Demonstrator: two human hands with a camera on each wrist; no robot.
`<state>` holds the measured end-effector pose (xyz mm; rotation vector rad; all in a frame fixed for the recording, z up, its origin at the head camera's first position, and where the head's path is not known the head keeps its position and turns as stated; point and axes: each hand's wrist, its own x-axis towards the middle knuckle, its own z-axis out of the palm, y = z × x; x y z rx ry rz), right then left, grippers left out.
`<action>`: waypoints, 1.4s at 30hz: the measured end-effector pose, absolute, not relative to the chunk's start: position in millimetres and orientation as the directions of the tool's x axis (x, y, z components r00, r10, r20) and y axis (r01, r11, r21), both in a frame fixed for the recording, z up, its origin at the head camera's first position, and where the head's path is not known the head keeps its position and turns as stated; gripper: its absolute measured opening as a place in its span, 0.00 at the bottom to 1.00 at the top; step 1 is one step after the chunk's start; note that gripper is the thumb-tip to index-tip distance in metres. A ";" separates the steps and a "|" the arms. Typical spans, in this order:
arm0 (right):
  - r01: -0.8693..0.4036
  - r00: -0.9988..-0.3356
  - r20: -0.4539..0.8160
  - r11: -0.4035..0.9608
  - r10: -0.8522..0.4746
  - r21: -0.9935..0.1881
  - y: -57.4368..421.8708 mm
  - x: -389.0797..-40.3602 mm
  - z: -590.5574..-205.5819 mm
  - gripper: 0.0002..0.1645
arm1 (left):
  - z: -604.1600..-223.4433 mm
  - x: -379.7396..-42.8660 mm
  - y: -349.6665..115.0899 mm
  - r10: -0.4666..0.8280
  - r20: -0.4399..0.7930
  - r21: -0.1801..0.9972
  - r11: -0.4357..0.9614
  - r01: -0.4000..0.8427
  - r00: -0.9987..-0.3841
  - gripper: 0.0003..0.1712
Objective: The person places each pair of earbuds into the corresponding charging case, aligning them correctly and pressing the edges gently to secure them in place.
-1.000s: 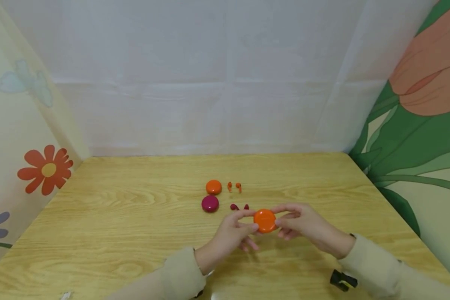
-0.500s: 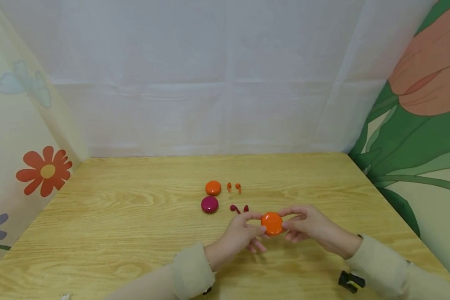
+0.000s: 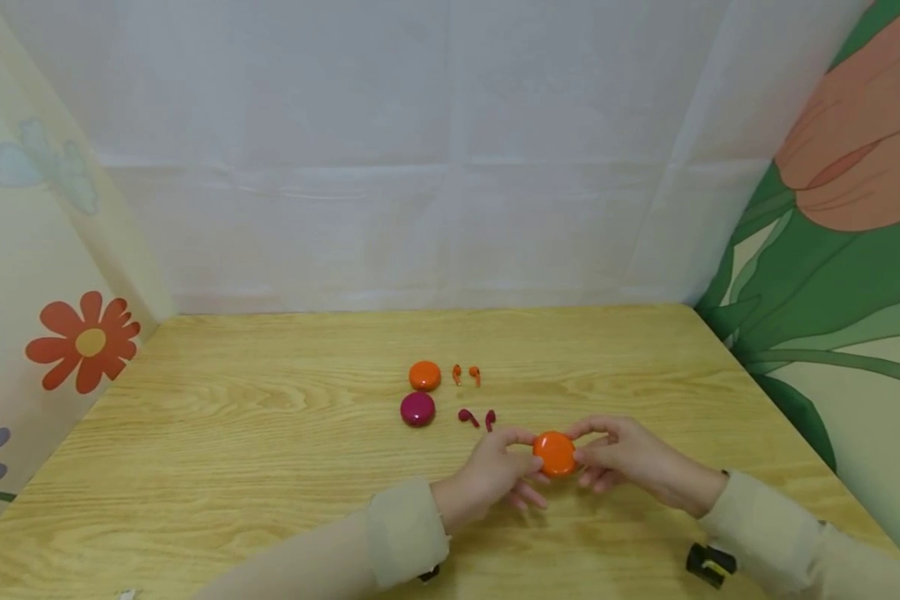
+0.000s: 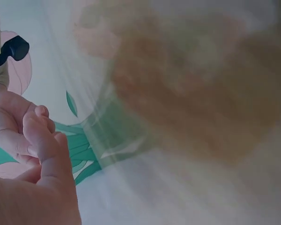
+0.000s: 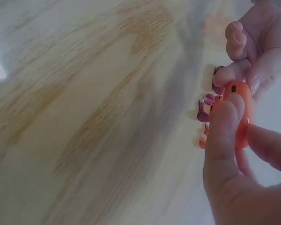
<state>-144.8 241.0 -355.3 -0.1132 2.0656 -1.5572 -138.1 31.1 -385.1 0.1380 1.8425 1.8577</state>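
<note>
So the left hand (image 3: 491,475) is pinching one side of a round, glossy orange earbud case (image 3: 554,454) between thumb and index finger, its other fingers hanging loose underneath. The right hand (image 3: 637,462) pinches the opposite side the same way, so the case sits right between the two, held over the wood-grain table (image 3: 270,458). From the right wrist you can spot a small dark slot (image 5: 233,88) on its rim.

Just past the left hand are two magenta earbuds (image 3: 468,417), with a magenta case (image 3: 417,409) to their left. Right behind that one there's another orange case (image 3: 424,376), and a pair of orange earbuds (image 3: 475,377) lies just to its right. White sheet (image 3: 345,167) across the back, big painted flowers (image 3: 82,342) on both side walls.
</note>
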 end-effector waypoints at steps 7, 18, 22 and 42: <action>0.253 -0.830 -0.377 0.326 -0.411 -0.911 250.9 -146.2 -357.8 0.21 | -388.0 -135.4 40.3 0.425 -0.350 0.925 0.017 -0.379 -0.835 0.16; 0.306 -0.800 -0.434 0.342 -0.413 -0.889 262.1 -148.0 -360.5 0.21 | -387.8 -138.4 48.9 0.456 -0.429 0.882 0.023 -0.471 -0.780 0.16; 0.332 -0.786 -0.461 0.347 -0.412 -0.877 264.8 -149.0 -362.7 0.22 | -386.2 -140.8 51.1 0.462 -0.455 0.868 0.042 -0.494 -0.761 0.15; 0.385 -0.765 -0.507 0.349 -0.396 -0.854 275.9 -154.9 -375.0 0.19 | -384.9 -145.3 62.6 0.407 -0.578 0.803 0.129 -0.582 -0.707 0.13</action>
